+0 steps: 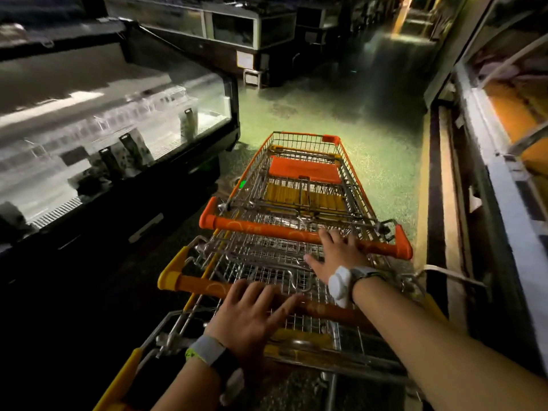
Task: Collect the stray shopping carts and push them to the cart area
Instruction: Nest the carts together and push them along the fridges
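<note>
Three wire shopping carts are nested in a row down the aisle. The front cart (305, 161) has an orange rim and an orange handle (267, 229). Behind it, the middle cart's handle (192, 283) is orange with yellow ends. The nearest cart (296, 345) has yellow side rails and is partly hidden by my arms. My left hand (252, 310) lies flat with fingers spread over the middle cart's handle. My right hand (338, 253) reaches further, fingers straight on the front cart's orange handle. Both wrists wear bands.
A lit refrigerated display case (118, 129) stands close on the left. Chest freezers (504, 173) with a raised kerb line the right side. More dark display cases (231, 28) cross the far end. Green speckled floor (311, 105) stretches ahead of the carts.
</note>
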Demonstrator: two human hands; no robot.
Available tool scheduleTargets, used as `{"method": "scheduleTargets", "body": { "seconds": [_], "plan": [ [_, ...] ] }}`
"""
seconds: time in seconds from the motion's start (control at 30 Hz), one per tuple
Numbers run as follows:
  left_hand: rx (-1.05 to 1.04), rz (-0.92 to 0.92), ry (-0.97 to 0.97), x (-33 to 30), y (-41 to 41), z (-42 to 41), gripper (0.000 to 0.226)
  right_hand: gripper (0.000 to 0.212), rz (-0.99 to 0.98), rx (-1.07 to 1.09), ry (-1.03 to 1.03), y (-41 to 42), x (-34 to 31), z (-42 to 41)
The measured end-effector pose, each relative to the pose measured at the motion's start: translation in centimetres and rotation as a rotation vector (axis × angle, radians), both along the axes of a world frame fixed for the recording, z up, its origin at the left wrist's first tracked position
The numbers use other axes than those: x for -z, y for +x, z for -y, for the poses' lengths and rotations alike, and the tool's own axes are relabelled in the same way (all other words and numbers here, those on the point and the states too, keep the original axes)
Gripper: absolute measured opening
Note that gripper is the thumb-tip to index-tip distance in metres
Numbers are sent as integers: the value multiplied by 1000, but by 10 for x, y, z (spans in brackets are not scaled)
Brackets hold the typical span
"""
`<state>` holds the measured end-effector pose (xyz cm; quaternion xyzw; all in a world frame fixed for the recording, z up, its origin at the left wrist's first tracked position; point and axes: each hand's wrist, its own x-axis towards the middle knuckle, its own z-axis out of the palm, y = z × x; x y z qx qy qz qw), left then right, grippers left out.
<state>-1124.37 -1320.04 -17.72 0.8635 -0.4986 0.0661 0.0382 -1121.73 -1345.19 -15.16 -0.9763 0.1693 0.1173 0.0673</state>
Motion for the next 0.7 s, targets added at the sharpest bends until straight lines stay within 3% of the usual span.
{"method": "scheduleTargets", "body": {
  "seconds": [0.27,0.7],
  "plan": [
    [-62,-17,30,-2,92,124,104,82,23,-73,-5,105,-3,122],
    [-108,1,42,-1,258,309,114,84,34,-131,-35,286,0,302]
  ]
}}
